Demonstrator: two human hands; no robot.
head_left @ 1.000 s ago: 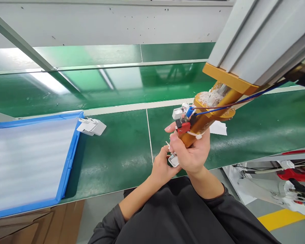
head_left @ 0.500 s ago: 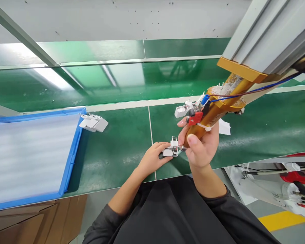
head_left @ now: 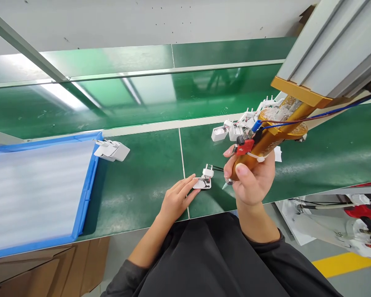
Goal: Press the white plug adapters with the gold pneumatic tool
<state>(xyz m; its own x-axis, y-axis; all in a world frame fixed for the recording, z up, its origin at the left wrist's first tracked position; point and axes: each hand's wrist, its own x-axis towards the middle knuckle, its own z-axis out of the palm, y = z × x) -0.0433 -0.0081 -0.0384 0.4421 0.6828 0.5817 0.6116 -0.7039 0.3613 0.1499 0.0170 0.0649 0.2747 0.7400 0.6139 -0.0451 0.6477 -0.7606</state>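
Observation:
My left hand [head_left: 179, 196] pinches the left end of a small white plug adapter housing [head_left: 201, 184] that lies open-faced on the green bench. Its two-pin plug part [head_left: 208, 170] sticks up at the back edge. In my right hand [head_left: 254, 178] is a gold-coloured glue dispensing gun [head_left: 250, 161], fingers wrapped round its lower barrel. The gun's pale tapered nozzle [head_left: 225, 186] points down and left, apart from the housing. A red trigger piece [head_left: 245, 147] with blue and red wires sits on the barrel.
Several similar white adapters [head_left: 220, 133] stand in a row behind the gun. A blue tray [head_left: 85, 198] lined with white sheet lies left, with white adapters [head_left: 113, 151] beside its corner. The gun's grey metal body [head_left: 330, 49] fills the upper right. Cardboard [head_left: 89, 264] lies below the bench.
My right hand and the gun have moved right, drawing the nozzle away from the housing. My left hand and the housing have shifted slightly left.

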